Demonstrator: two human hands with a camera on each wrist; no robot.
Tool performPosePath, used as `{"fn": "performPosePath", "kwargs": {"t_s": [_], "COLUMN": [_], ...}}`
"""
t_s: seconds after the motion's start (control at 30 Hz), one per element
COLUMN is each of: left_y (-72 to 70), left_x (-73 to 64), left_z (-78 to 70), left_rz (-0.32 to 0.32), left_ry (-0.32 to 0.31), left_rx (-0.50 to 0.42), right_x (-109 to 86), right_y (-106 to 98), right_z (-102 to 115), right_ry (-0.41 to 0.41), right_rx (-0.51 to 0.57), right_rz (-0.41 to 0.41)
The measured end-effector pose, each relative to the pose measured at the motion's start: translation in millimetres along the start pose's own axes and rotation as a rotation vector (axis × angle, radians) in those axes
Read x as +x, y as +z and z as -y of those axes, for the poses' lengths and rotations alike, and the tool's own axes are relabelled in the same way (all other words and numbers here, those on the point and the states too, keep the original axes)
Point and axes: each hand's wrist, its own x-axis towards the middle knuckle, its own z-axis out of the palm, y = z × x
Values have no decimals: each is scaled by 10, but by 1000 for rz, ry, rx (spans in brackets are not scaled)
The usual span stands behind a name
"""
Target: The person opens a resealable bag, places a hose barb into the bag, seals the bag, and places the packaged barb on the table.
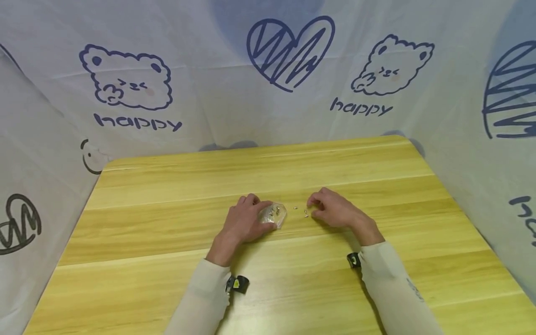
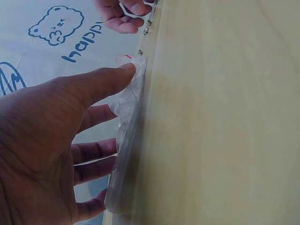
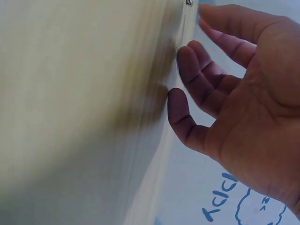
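Note:
On the table lies a small clear plastic bag (image 1: 279,220) with a few small metal pieces (image 1: 278,210) showing in it. My left hand (image 1: 247,218) holds the bag, thumb along its near edge and fingers at its far side. In the left wrist view the thumb lies against the crinkled bag (image 2: 126,105), near its red-marked end. Several tiny silvery metal pieces (image 1: 306,215) lie loose between the hands. My right hand (image 1: 335,209) hovers just right of them with fingers loosely bent. No held thing shows between thumb and fingers in the right wrist view.
The wood-grain table (image 1: 167,186) stretches out around both hands. A white cloth (image 1: 209,93) printed with blue bears and hearts hangs behind and at the sides. Black wrist cameras (image 1: 237,284) sit at both sleeve cuffs.

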Motion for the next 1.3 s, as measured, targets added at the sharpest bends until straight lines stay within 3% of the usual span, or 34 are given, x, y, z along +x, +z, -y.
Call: {"fn": "performPosePath", "kwargs": {"t_s": [0.27,0.8,1.03,1.3], "left_y": [-9,-9,-8,-9], "left_x": [-1,1,-2,-3], "left_z": [-1,-10,-7,-7], "left_rz": [1,16,12,-2], "left_ry": [4,-2,-5,-14], "left_rx": [5,5,2,-7], "right_x": [0,77,59,76], "right_y": [-5,24,31,6], "right_z": [-12,100,100,132], "right_ry": [30,12,-15,-76], "right_rx": [-10,-63,-73,46], "right_rz": [31,2,49,27]}}
